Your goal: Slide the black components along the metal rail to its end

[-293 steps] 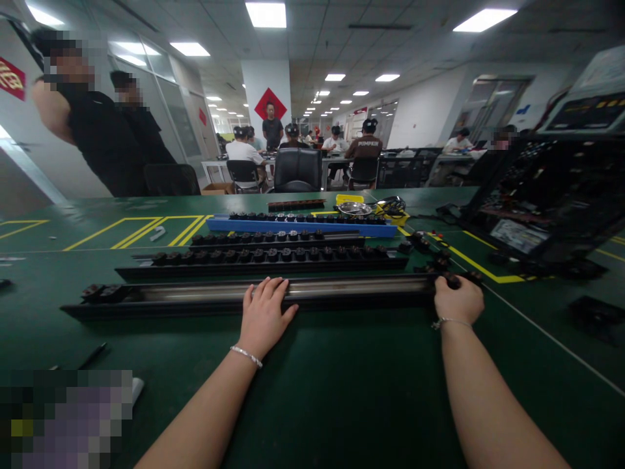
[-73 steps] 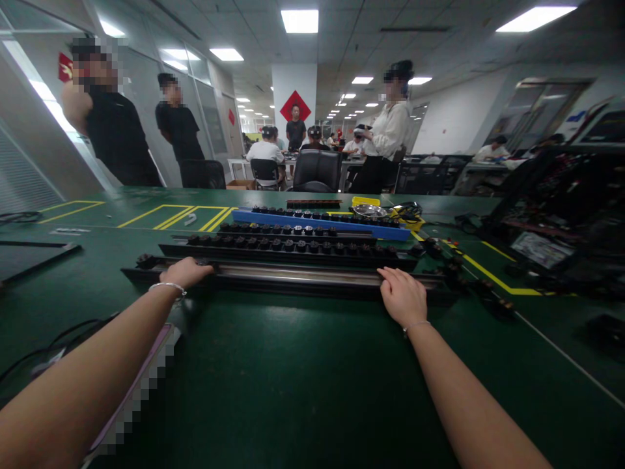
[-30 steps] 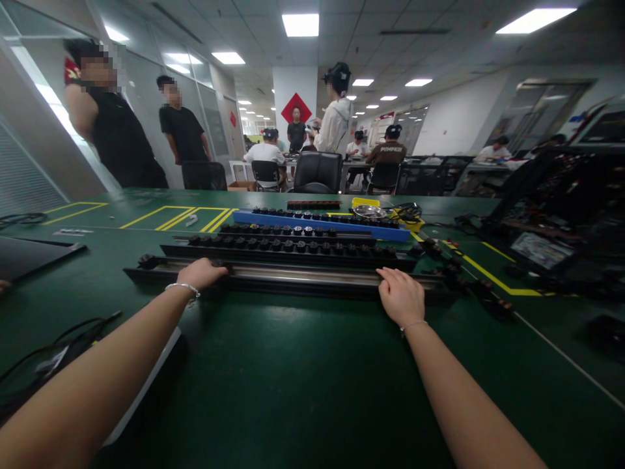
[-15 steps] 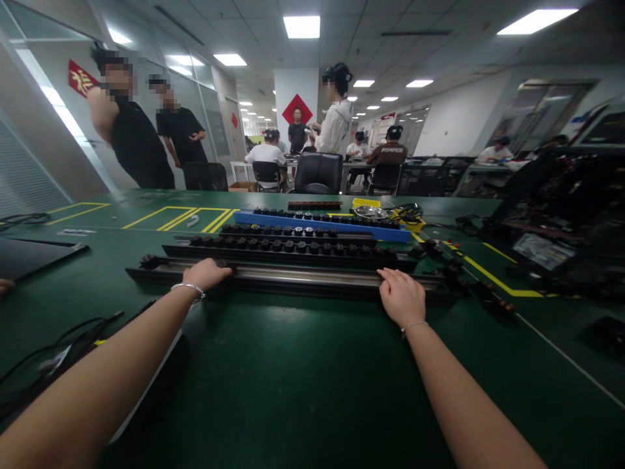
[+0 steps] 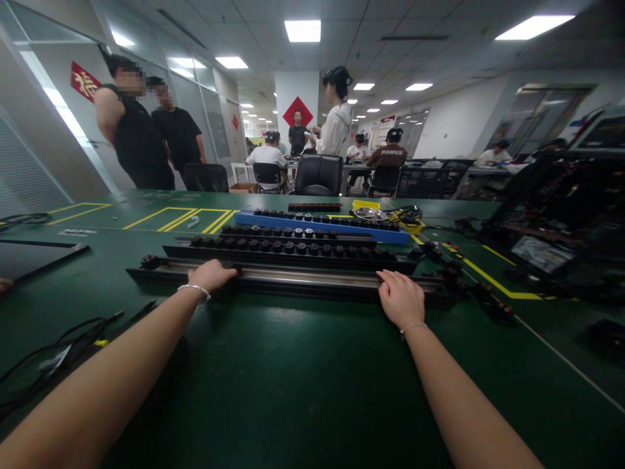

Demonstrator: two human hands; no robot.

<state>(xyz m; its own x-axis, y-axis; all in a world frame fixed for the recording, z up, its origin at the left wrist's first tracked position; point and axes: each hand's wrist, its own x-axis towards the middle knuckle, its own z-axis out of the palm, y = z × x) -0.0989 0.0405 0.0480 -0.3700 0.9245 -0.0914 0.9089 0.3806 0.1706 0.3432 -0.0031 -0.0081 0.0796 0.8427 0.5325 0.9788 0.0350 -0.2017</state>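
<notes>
A long black rail (image 5: 303, 279) with a shiny metal inner channel lies crosswise in front of me on the green table. My left hand (image 5: 211, 276) is closed over its left half, pinching a small black piece (image 5: 232, 266) in the channel; most of that piece is hidden by the fingers. Toward the right end, my right hand (image 5: 402, 296) has its fingers bent over the rail, gripping it, with the thumb out of sight. Another black piece (image 5: 149, 261) sits at the rail's left end. Just behind lies a second black rail (image 5: 293, 256) lined with several round black pieces.
Farther back is a blue rail (image 5: 322, 229) with black pieces, beside a metal bowl (image 5: 370, 214) and yellow trays. Loose black parts (image 5: 488, 299) lie at right, near a dark open equipment case (image 5: 547, 254). Cables (image 5: 63, 345) lie at left. People stand and sit beyond the table.
My left hand has slid slightly right along the rail with the small black piece. My right hand stays in place. The two people at far left have shifted.
</notes>
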